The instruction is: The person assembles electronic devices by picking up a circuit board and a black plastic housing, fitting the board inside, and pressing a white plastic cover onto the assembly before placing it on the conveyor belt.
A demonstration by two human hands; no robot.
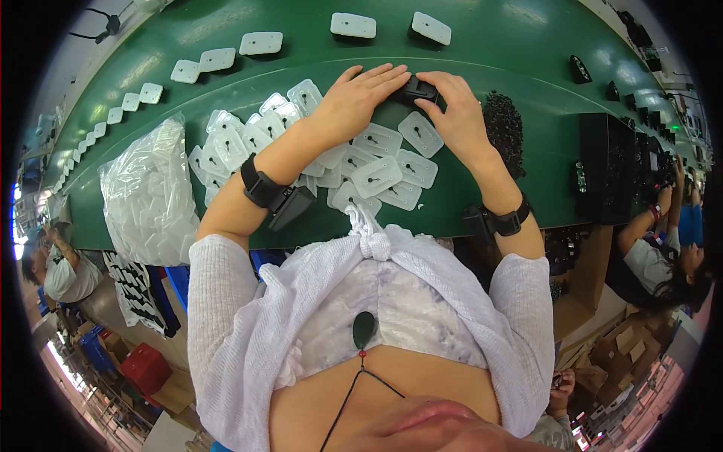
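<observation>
At the far side of the green worktable, a small black plastic case (416, 91) sits between my two hands. My left hand (355, 103) reaches over from the left, its long fingers against the case's left end. On the other end, my right hand (458, 114) grips with thumb and fingers. Any finer detail of the case is too small to make out. Under and around my left forearm lies a loose heap of white translucent rectangular covers (377, 176), each with a dark mark in its middle. Just right of my right hand is a pile of tiny black parts (503, 132).
A clear plastic bag of white covers (151, 197) stands at left. Beyond my hands, a line of white-topped black cases (353, 26) curves along the green surface (520, 45). A black box (605, 167) stands at right. Other people (663, 252) sit at both sides.
</observation>
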